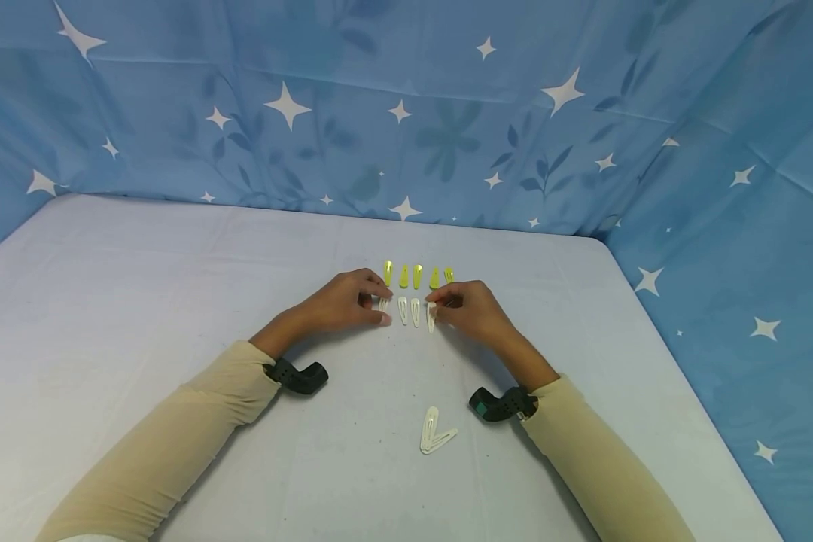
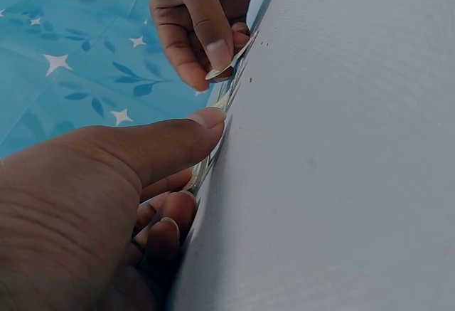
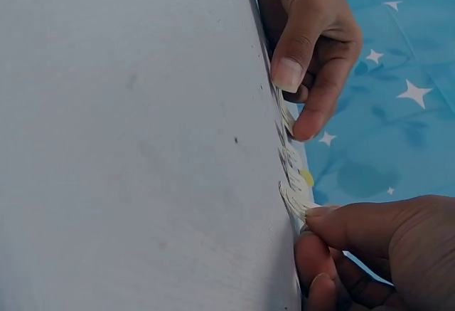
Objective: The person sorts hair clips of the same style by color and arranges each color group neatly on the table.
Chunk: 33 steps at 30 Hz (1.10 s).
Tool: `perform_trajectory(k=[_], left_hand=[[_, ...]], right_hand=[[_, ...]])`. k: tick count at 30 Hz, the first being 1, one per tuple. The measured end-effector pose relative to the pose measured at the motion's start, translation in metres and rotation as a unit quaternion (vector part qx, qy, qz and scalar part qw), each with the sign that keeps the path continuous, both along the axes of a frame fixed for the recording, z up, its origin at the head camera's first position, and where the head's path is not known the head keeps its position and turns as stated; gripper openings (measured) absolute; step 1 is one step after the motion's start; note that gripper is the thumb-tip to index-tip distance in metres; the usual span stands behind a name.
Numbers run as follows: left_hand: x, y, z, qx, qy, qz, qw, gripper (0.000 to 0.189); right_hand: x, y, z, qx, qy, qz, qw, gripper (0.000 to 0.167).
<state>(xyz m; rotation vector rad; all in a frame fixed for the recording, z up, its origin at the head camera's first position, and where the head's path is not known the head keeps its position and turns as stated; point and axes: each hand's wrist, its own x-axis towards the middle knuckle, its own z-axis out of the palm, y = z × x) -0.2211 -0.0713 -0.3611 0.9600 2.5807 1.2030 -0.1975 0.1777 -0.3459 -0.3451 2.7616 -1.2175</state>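
Observation:
My right hand pinches a white snap hair clip at the right end of a short row; the right wrist view shows its thumb and fingertip on this clip. At the row's left end my left hand holds another white hair clip between thumb and fingers, which partly hide it. Two more white hair clips, a left one and a right one, lie between the hands. Just behind runs a row of yellow hair clips, the rightmost partly covered by the right hand.
Nearer the body, a few loose white hair clips overlap in a V shape on the white-covered table. A blue curtain with white stars hangs behind the table and along its right side. Black bands sit at both wrists.

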Motion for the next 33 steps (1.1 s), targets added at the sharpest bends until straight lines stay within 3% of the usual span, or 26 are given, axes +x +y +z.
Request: perform_trajectory(k=[15, 24, 33], left_hand=[[-0.0005, 0.0005, -0.0005, -0.004, -0.005, 0.004, 1.0000, 0.038], [-0.0007, 0.0002, -0.0003, -0.005, -0.003, 0.002, 1.0000, 0.038], [-0.0001, 0.0004, 0.0001, -0.002, 0.001, -0.002, 1.0000, 0.038]], right_hand=[[-0.0011, -0.0005, 0.0012, -0.007, -0.010, -0.021, 0.9997, 0.022], [-0.0003, -0.0012, 0.0014, -0.046, -0.001, -0.058, 0.9973, 0.021], [0.0033, -0.0023, 0.0030, -0.046, -0.006, -0.057, 0.9973, 0.018]])
